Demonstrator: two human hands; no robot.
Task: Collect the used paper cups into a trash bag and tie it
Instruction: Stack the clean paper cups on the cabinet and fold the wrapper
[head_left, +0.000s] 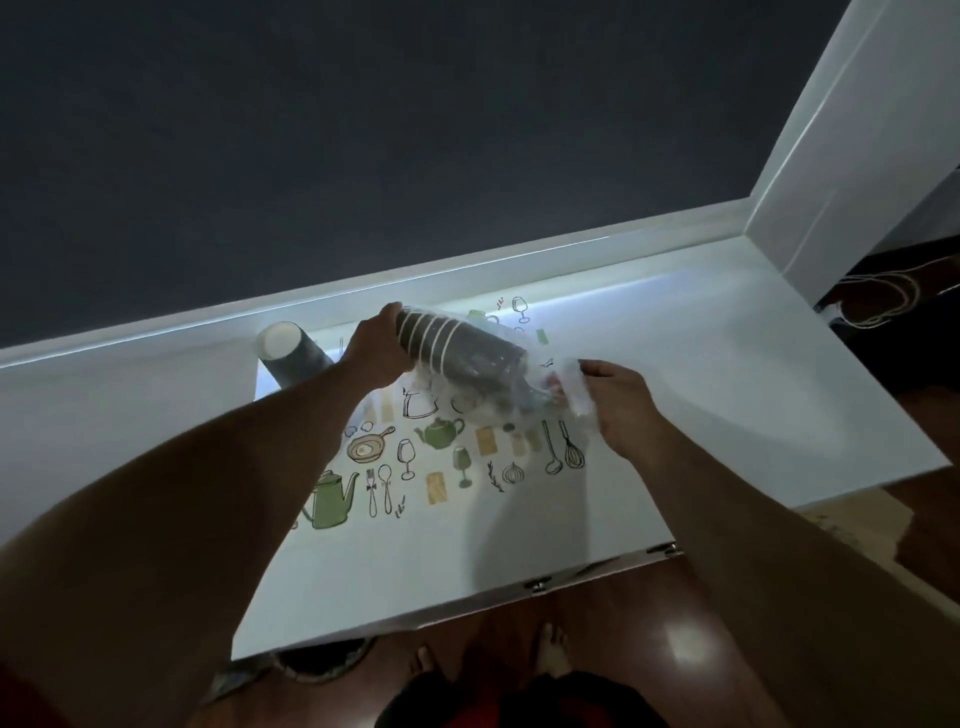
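A nested stack of dark paper cups with white rims (457, 348) lies on its side above the table, mostly inside a clear plastic trash bag (545, 400). My left hand (376, 348) grips the open, rim end of the stack. My right hand (621, 405) pinches the crumpled bag at the stack's far end. One more dark paper cup (291, 353) stands upright on the table to the left, its white inside showing.
The white table (727, 374) carries a mat printed with kitchenware drawings (441, 467). A dark wall rises behind it and a white door frame (841, 156) stands at right. Cables (878, 296) lie on the floor at right. My bare feet show below the table's front edge.
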